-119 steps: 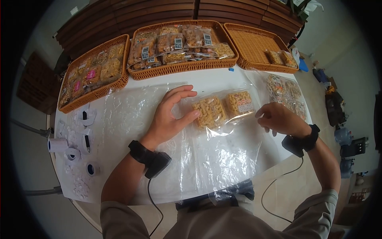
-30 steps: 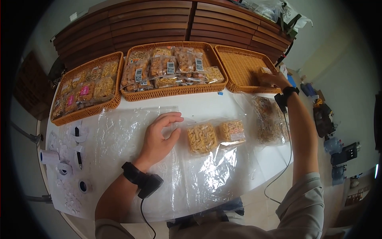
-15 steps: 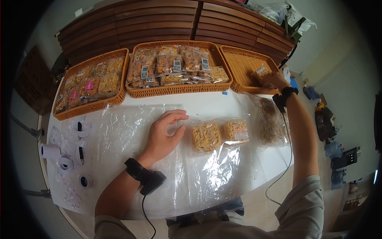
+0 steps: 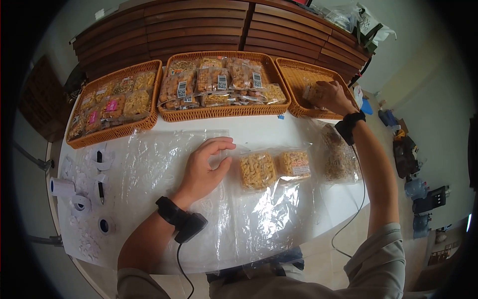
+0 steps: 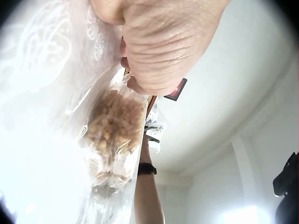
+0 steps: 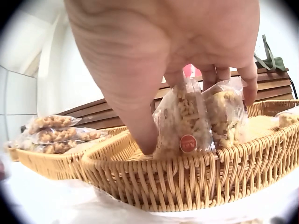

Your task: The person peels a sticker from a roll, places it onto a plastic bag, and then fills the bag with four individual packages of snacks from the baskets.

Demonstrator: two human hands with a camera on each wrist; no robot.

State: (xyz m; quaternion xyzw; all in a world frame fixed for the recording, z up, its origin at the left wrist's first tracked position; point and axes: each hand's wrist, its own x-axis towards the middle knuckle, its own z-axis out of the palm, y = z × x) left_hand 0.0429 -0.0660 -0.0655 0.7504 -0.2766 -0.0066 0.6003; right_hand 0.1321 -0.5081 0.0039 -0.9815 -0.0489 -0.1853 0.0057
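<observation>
My left hand [image 4: 205,168] lies on clear plastic film [image 4: 164,159], fingers loosely bent and holding nothing. Two packets of yellow snack pieces [image 4: 257,170] [image 4: 294,164] lie side by side to its right; in the left wrist view a packet [image 5: 117,123] shows beyond the hand [image 5: 168,46]. Inside the right wicker basket [image 4: 294,74], my right hand [image 4: 336,98] grips packets. The right wrist view has two packets [image 6: 187,119] [image 6: 225,116] upright between the thumb and fingers of that hand [image 6: 173,42], one with a round red label. Some fingertips are hidden behind them.
The middle basket [image 4: 224,115] and left basket [image 4: 112,133] hold many snack packets. A bag of darker packets [image 4: 338,154] lies at the table's right. Label rolls [image 4: 62,188] and pens [image 4: 101,193] lie at the left. Another packet [image 6: 288,116] sits in the right basket.
My right hand has gone from beside the packets on the table into the right basket, then shifted left there with a packet. My left hand has left the left packet's edge and stays put lately.
</observation>
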